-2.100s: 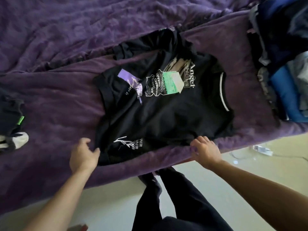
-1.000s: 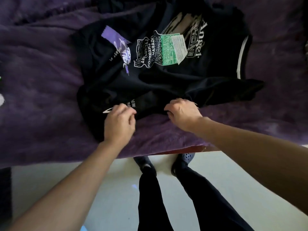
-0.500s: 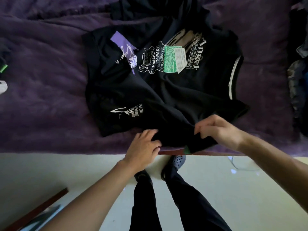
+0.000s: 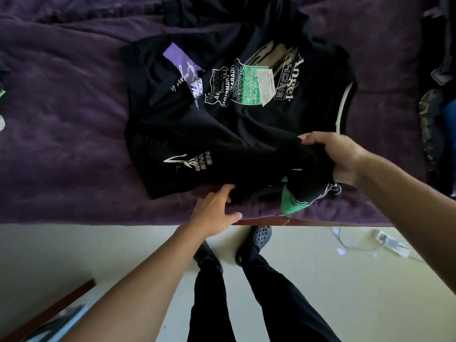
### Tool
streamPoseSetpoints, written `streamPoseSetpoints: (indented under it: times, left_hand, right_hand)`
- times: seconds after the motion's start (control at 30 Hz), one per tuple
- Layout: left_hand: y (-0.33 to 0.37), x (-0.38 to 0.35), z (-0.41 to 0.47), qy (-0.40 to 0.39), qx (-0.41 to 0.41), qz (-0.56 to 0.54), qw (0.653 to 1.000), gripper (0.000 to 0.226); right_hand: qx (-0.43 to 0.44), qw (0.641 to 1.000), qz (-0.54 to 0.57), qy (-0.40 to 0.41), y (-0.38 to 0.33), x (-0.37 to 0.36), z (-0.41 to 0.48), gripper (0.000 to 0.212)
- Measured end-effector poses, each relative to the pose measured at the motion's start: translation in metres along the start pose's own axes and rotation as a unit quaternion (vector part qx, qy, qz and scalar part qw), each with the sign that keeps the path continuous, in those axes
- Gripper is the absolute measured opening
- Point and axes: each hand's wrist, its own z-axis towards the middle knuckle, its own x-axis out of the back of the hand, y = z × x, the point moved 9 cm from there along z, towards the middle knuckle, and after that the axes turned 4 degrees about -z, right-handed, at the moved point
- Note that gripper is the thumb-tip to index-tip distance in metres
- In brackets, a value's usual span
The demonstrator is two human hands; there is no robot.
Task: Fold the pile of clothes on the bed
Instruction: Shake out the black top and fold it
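Note:
A black T-shirt point(image 4: 222, 124) with green, purple and white prints lies spread on the purple bed cover point(image 4: 64, 134), its neckline to the right. My right hand point(image 4: 338, 156) grips a bunched part of the shirt's near edge and holds it a little above the bed; a green printed patch shows under the lifted cloth. My left hand point(image 4: 217, 213) lies with straight fingers at the shirt's near edge, fingertips tucked under the fabric.
A pile of dark and blue clothes point(image 4: 439, 124) sits at the right edge of the bed. Another garment point(image 4: 2, 104) shows at the far left. The bed's near edge runs across the middle, with my legs, a cable and an adapter point(image 4: 389, 240) on the floor below.
My right hand has lifted the near edge of the shirt higher, baring the green print underneath. My left hand stays at the near edge.

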Motion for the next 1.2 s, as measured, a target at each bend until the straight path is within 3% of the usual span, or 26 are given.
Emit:
streamPoseSetpoints:
  times: [0.07,0.13,0.23,0.3,0.37,0.43,0.53,0.6,0.67,0.7,0.77,0.87,0.93,1.0,1.1,1.2]
  left_hand:
    - [0.001,-0.011,0.01,-0.012,0.035,0.067,0.997,0.064]
    - [0.008,-0.011,0.022,0.016,0.06,0.101,0.993,0.045]
    - [0.027,0.0,0.021,0.068,0.013,0.07,0.995,0.028]
    - [0.021,0.029,0.009,0.103,0.012,-0.121,0.987,0.026]
    - [-0.003,0.071,-0.007,0.115,0.054,-0.35,0.928,0.025]
    - [-0.036,0.121,-0.017,0.136,0.089,-0.43,0.888,0.011]
    - [-0.092,0.194,-0.022,0.214,0.145,-0.343,0.903,0.019]
    - [-0.132,0.222,-0.025,0.248,0.219,-0.16,0.93,0.019]
    - [-0.161,0.222,-0.028,0.234,0.287,-0.002,0.929,0.048]
    - [-0.167,0.216,-0.028,0.237,0.291,0.026,0.927,0.055]
    - [-0.166,0.19,-0.025,0.251,0.266,0.019,0.931,0.062]
    - [-0.172,0.134,-0.026,0.274,0.279,-0.1,0.915,0.081]
    - [-0.181,0.113,-0.03,0.309,0.31,-0.175,0.882,0.088]
    - [-0.186,0.116,-0.029,0.331,0.315,-0.163,0.875,0.079]
    - [-0.17,0.137,-0.021,0.335,0.276,-0.082,0.897,0.05]
    - [-0.12,0.15,-0.019,0.369,0.155,-0.046,0.915,0.031]
  right_hand:
    - [-0.008,1.0,-0.012,-0.019,0.0,-0.007,0.003,0.024]
    - [-0.01,0.999,-0.025,-0.036,0.002,-0.007,0.005,0.023]
    - [-0.013,0.999,-0.037,-0.014,0.003,0.011,0.006,0.017]
    - [-0.012,0.999,-0.048,-0.001,0.001,0.025,0.007,0.017]
    - [0.002,0.998,-0.065,0.012,-0.006,0.03,0.012,0.018]
    - [0.029,0.997,-0.077,0.011,-0.019,0.02,0.021,0.019]
    - [0.08,0.987,-0.138,0.024,-0.039,-0.002,0.036,0.018]
    - [0.119,0.967,-0.207,0.086,-0.045,0.0,0.042,0.018]
    - [0.154,0.921,-0.296,0.2,-0.041,0.025,0.04,0.024]
    - [0.156,0.88,-0.358,0.271,-0.034,0.043,0.034,0.031]
    - [0.101,0.814,-0.424,0.384,-0.007,0.09,0.022,0.054]
    - [-0.058,0.827,-0.3,0.472,0.063,0.156,0.005,0.095]
    - [-0.049,0.861,-0.234,0.45,0.085,0.167,0.011,0.084]
    - [0.014,0.887,-0.201,0.415,0.077,0.167,0.021,0.049]
    - [0.079,0.849,-0.259,0.453,0.046,0.19,0.014,0.03]
    - [0.043,0.807,-0.299,0.508,0.043,0.231,-0.009,0.031]
